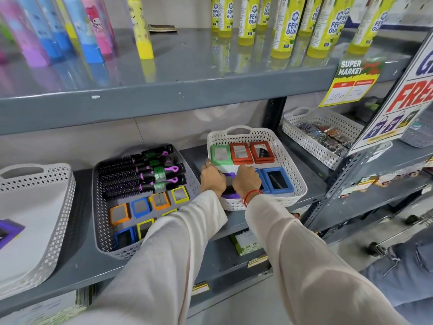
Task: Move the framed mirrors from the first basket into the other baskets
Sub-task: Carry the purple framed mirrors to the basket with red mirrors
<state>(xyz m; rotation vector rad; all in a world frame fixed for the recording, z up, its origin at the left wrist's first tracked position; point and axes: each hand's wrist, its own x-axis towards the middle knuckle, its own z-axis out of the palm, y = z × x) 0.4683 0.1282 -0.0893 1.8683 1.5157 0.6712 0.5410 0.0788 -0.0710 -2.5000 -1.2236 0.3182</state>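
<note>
Both hands in the white basket (pixel 290 160) at the right end of the shelf (pixel 210 266) — left hand (pixel 212 181) and right hand (pixel 246 182) side by side over a purple-framed mirror (pixel 230 195) at the basket's front-left corner. Fingers curled down onto the purple frame; whether clamped or just resting on it, cannot tell — the backs of the hands hide the fingertips.

Step in hand, by the look of it: setting down or squaring up the purple mirror in its slot. Placement phase, not pickup.

Already in that basket: green mirror (pixel 221 154) and two red mirrors (pixel 251 152) along the back wall, blue mirror (pixel 277 180) at front right.

Source looks like the grey basket (pixel 100 219) mid-shelf — hairbrushes (pixel 140 174) across its back, framed mirrors (pixel 140 207) left along its front: orange, blue, yellow. Several to go, so task roughly half done at a guess.

Third basket (pixel 61 207) at the shelf's left end holds one more purple frame (pixel 9 231) near its front edge, mostly cut off.

Next move calls for: release, lift clear of the basket wall, reach left to the grey basket, pinch one frame by its edges. Mirrors packed close — adjacent frames likely to shift.
</note>
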